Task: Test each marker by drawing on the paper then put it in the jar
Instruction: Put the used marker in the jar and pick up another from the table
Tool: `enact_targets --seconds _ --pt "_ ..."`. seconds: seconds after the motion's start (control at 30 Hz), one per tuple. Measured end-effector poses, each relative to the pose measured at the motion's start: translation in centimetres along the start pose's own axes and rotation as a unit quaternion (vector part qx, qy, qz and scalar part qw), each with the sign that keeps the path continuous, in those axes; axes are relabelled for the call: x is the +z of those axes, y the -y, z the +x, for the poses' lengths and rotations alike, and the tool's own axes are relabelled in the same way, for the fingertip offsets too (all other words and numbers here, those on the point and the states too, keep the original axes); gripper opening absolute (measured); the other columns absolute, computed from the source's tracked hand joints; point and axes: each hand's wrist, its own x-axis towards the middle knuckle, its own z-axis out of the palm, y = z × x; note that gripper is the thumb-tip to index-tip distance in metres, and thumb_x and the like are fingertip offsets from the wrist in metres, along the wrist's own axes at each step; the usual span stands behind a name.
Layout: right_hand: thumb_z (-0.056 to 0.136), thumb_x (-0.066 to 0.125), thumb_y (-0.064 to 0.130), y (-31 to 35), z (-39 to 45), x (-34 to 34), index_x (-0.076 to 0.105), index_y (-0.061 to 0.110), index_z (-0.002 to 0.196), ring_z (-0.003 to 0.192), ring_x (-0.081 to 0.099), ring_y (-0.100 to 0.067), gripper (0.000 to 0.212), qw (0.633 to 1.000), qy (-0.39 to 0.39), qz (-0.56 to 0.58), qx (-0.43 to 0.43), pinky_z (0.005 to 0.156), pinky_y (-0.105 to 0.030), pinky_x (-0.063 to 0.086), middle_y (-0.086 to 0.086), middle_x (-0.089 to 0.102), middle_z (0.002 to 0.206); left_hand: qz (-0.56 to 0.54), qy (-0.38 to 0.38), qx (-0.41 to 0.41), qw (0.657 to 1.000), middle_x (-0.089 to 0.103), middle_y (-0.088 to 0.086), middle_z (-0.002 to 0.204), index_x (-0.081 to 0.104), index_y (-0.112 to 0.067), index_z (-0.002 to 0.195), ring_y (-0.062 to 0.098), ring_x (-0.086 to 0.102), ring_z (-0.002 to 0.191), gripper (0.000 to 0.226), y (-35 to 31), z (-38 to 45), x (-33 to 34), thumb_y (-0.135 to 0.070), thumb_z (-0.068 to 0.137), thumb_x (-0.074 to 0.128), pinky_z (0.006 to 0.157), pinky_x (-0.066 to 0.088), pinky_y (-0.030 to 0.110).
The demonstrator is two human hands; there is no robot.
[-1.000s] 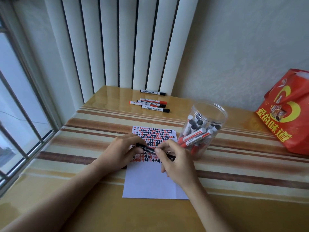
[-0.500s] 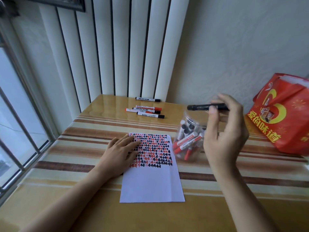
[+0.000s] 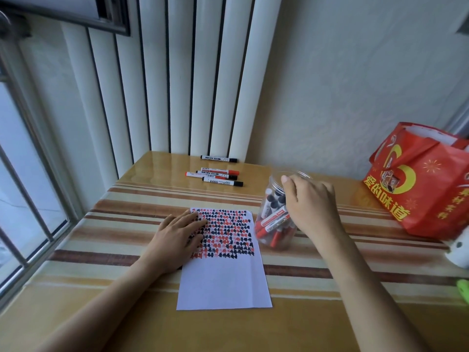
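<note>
A white paper (image 3: 223, 278) lies on the striped table, its upper half covered with red and black marks. My left hand (image 3: 177, 235) rests flat on the paper's upper left corner, fingers straight. Just right of the paper stands a clear plastic jar (image 3: 272, 232) holding several red and black markers. My right hand (image 3: 311, 204) hovers over the jar's mouth with its back to the camera, thumb at the rim and fingers pointing down. No marker shows in that hand; its fingers are hidden. Several capped markers (image 3: 218, 176) lie at the back of the table.
A red gift bag (image 3: 418, 191) stands at the right against the wall. A white object (image 3: 459, 252) and a green one (image 3: 463, 288) sit at the right edge. A barred window (image 3: 22, 199) runs along the left; vertical blinds hang behind the table.
A second ago both hands held a black marker over the paper. My right hand then lifted it and has come down onto the jar's mouth; the marker is out of sight. My left hand lies flat.
</note>
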Motion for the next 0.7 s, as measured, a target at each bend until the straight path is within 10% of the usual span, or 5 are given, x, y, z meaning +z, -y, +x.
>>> enact_targets --seconds 0.23,0.43,0.7 --pt "0.092 0.053 -0.005 4.2 -2.2 2.0 0.07 -0.001 0.098 0.097 0.064 -0.029 0.019 0.948 -0.243 0.131 -0.161 0.085 -0.037 0.053 -0.015 0.068 0.107 -0.022 -0.009 -0.003 1.0 0.037 -0.01 0.158 0.045 -0.04 0.147 0.011 0.022 0.151 0.057 0.0 0.1 0.0 -0.057 0.096 0.026 0.122 0.01 0.04" --pt "0.097 0.055 -0.007 8.1 -0.8 9.8 0.069 0.005 0.112 0.101 0.066 -0.015 0.024 0.973 0.052 0.184 -0.131 0.087 -0.022 0.056 -0.003 0.064 0.121 -0.05 -0.021 -0.012 0.998 0.042 -0.013 0.15 0.049 -0.043 0.14 0.01 0.03 0.144 0.05 0.1 0.4 -0.3 -0.056 0.095 0.035 0.121 0.012 0.04" --pt "0.094 0.056 -0.014 7.2 6.0 19.0 0.048 0.005 0.149 0.106 0.067 -0.019 0.059 0.992 0.11 0.064 -0.01 0.082 -0.029 0.06 -0.007 0.05 0.154 -0.075 -0.023 -0.013 0.997 0.042 -0.016 0.147 0.05 -0.045 0.139 0.009 0.03 0.143 0.05 0.1 0.7 -0.5 -0.057 0.091 0.039 0.122 0.011 0.043"
